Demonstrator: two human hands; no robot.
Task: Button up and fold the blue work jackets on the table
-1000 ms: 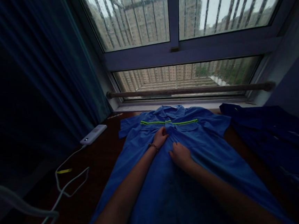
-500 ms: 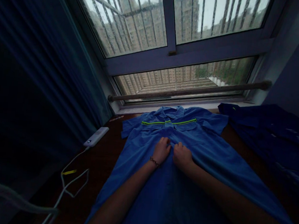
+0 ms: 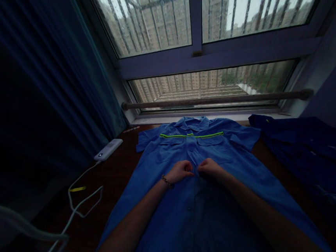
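Note:
A blue short-sleeved work shirt [image 3: 161, 204] lies face up with its collar toward the window and a yellow-green stripe across the chest. My left hand [image 3: 181, 171], a bracelet at its wrist, pinches the shirt's front placket from the left. Close beside it, my right hand [image 3: 210, 167] grips the placket's other side with fingertips pressed together. A dark button [image 3: 189, 208] shows lower down the front. Whatever small part lies between the fingertips is too dim to make out.
A darker blue garment [image 3: 304, 149] lies at the right on the brown wooden surface [image 3: 123, 161]. On the left are a white power bank [image 3: 108, 150] and its white cable [image 3: 73, 212]. A curtain [image 3: 72, 74] hangs at left; a rail [image 3: 217, 101] crosses the window.
Both hands have shifted slightly down the shirt front and turned, the fingertips now facing each other at the placket. The view has tilted a little.

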